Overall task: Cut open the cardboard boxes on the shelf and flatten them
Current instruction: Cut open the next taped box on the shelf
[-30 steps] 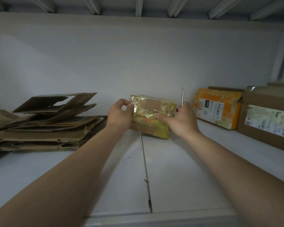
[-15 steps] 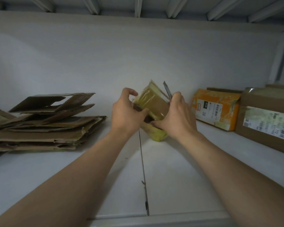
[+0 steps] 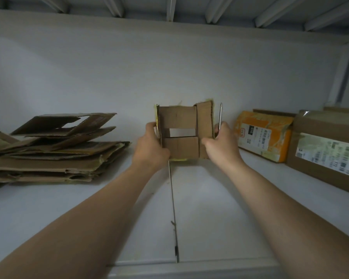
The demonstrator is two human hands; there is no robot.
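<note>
A small brown cardboard box (image 3: 180,121) with yellow tape along its edges stands on end at the middle of the white shelf (image 3: 210,208), its open side toward me, with the wall showing through a gap between its flaps. My left hand (image 3: 151,146) grips its left side. My right hand (image 3: 222,148) grips its right side and also holds a thin metal blade (image 3: 220,115) that points straight up. A pile of flattened cardboard (image 3: 54,150) lies to the left.
Two sealed parcels stand at the right: an orange-taped box (image 3: 264,135) with a label and a larger brown box (image 3: 326,150) with a white label. The white back wall is close behind. A seam (image 3: 172,208) runs down the shelf's middle to the front edge.
The box has been turned from its taped outside to its open inside facing me. Both hands shifted to its sides, and the blade swung from tilted to upright.
</note>
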